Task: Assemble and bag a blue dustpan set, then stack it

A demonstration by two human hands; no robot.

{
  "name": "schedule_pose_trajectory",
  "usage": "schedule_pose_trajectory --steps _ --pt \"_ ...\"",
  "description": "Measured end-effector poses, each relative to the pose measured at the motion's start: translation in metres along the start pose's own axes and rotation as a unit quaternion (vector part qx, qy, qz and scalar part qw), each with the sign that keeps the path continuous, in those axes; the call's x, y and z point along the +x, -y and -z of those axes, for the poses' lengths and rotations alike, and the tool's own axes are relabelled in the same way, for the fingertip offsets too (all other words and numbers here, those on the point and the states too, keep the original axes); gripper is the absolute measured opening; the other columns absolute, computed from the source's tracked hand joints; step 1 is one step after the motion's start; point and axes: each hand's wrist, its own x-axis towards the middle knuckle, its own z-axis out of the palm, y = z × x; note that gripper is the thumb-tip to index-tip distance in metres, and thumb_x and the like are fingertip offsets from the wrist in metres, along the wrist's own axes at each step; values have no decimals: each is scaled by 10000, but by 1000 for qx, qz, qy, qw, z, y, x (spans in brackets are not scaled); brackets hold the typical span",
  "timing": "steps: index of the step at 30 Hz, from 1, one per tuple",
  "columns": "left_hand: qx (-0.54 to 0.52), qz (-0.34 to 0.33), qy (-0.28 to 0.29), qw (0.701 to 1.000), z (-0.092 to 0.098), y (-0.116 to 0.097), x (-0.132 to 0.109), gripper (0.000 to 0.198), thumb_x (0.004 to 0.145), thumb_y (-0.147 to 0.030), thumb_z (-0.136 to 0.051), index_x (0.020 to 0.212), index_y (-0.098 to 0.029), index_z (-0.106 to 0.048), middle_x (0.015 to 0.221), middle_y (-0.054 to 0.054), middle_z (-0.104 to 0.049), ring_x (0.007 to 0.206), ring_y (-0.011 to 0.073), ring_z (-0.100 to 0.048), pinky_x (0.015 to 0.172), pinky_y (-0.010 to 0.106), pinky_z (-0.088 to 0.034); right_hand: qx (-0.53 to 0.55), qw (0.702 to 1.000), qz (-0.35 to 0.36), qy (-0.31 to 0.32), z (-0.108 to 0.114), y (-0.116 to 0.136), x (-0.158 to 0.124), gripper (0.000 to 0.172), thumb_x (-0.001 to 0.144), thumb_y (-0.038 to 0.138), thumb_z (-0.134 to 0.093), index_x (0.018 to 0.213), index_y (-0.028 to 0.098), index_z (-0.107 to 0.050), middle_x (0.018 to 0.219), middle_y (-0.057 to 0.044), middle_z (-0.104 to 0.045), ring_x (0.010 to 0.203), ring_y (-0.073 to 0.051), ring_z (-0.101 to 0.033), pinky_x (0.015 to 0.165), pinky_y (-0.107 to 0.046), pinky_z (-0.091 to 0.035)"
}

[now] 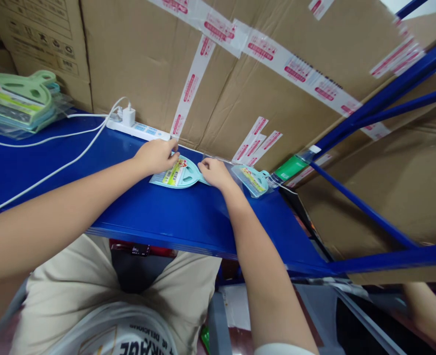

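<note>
A flat light-blue plastic tool (188,178) with a cut-out handle lies on the blue tabletop, its yellow-and-white printed card inside a clear bag. It resembles a small scraper or squeegee, but its exact kind is unclear. My left hand (157,155) pinches at its far edge, by the printed card, with bent fingers. At the handle end, my right hand (215,172) has its fingers closed on the handle or the bag around it; the fingertips are partly hidden. Just right of that hand lies a similar bagged light-blue tool (253,180).
Several bagged green and blue tools (21,103) are stacked at the far left. A white power strip (138,130) with a plug and trailing cables (81,160) lies along the back. Cardboard boxes (136,59) wall the rear. A green-labelled bottle (294,166) and blue frame bars (366,207) stand right.
</note>
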Motion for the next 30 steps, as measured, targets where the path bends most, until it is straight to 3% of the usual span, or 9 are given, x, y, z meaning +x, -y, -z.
schedule_pose_trajectory --steps 5,10,14,18,21,25,30 --pt "-100 9 -35 994 3 17 10 236 879 -403 -608 989 -213 -695 914 81 -708 959 272 -658 904 358 -481 16 995 -39 -89 18 -27 6 273 958 205 -492 966 205 -765 1047 -82 -797 1015 -226 -719 920 -324 -531" --pt "-109 -57 -30 992 -1 25 18 515 1009 -458 -304 1278 -176 -641 1335 151 -647 1324 298 -532 1150 412 -338 28 988 -77 -130 19 -44 11 437 809 27 -444 1042 166 -786 1150 -119 -779 1129 -248 -696 1044 -369 -504" --pt "-97 -38 -34 994 -4 24 16 530 1012 -491 -312 1394 -246 -585 1508 105 -537 1473 294 -387 1203 413 -264 45 984 -86 -149 14 -44 13 503 691 2 -427 945 184 -822 1218 -97 -767 1195 -236 -683 1116 -391 -471" --pt "-90 -12 -54 994 -1 21 12 459 952 -405 -463 1334 -192 -603 1397 150 -610 1319 314 -525 1143 451 -362 84 982 -105 -135 13 -43 15 391 665 49 -449 697 209 -804 1230 -51 -773 1201 -218 -694 1083 -324 -485" --pt "-99 -3 -81 992 2 21 12 362 869 -252 -533 1210 -185 -635 1226 130 -684 1086 263 -627 1026 405 -462 84 981 -147 -99 15 -44 15 317 679 84 -488 618 212 -771 1040 -69 -816 1080 -241 -742 943 -306 -543" --pt "-106 -24 -122 987 1 25 14 281 846 -199 -505 1086 -194 -652 1095 101 -718 986 244 -642 970 401 -497 33 979 -186 -74 22 -40 13 302 720 95 -506 686 191 -790 823 -104 -805 904 -256 -764 784 -290 -548" --pt "-182 -87 -114 973 -3 31 17 271 808 -144 -394 891 -210 -642 853 35 -719 829 202 -650 869 369 -537 -5 974 -210 -87 28 -29 8 348 802 72 -466 835 118 -809 876 -165 -799 879 -261 -755 742 -270 -512"
